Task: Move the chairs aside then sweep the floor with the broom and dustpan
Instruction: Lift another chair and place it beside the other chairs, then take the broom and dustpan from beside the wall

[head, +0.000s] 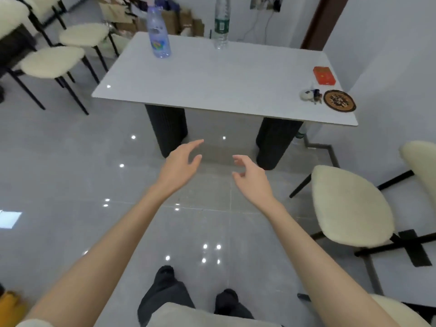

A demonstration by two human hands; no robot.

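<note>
My left hand (pixel 180 164) and my right hand (pixel 251 177) reach out over the grey tiled floor (pixel 70 175) in front of the table, both empty with fingers apart. A cream-cushioned chair (pixel 351 206) with black legs stands at my right, close to the right arm. Two more cream chairs (pixel 53 62) (pixel 83 34) stand at the far left, away from the table. No broom or dustpan is in view.
A white table (pixel 212 83) on two dark round legs carries two plastic bottles (pixel 158 34) (pixel 221 24), a red box (pixel 323 76) and a round dark dish (pixel 339 101). Paper bags crowd the back wall. Another cream seat edge (pixel 401 310) shows bottom right.
</note>
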